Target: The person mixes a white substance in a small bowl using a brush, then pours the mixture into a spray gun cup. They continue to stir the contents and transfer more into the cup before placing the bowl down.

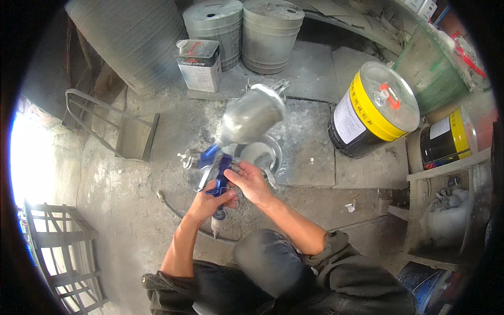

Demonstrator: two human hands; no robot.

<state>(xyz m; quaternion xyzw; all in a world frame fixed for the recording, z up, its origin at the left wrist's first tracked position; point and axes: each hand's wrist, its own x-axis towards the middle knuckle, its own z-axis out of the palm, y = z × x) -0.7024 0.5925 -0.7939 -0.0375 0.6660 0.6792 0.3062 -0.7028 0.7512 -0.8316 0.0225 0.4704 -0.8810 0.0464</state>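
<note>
A blue and silver spray gun (211, 156) with a large metal cup (253, 116) on top is held up in front of me. My left hand (203, 203) is closed around its blue handle. My right hand (251, 184) pinches the rear of the gun body, where the adjusting knobs are; the exact part is covered by the fingers. The gun's nozzle points left, and its cup leans up and to the right. Beneath the cup, partly hidden by it, a round metal basin (280, 153) rests on the floor.
A hose (175, 208) lies on the concrete floor. Two grey drums (270, 47) and a rectangular solvent can (201, 77) stand at the back. A black and yellow bucket (344, 123) is at right, near a shelf (446, 169). Metal frames (113, 126) stand left.
</note>
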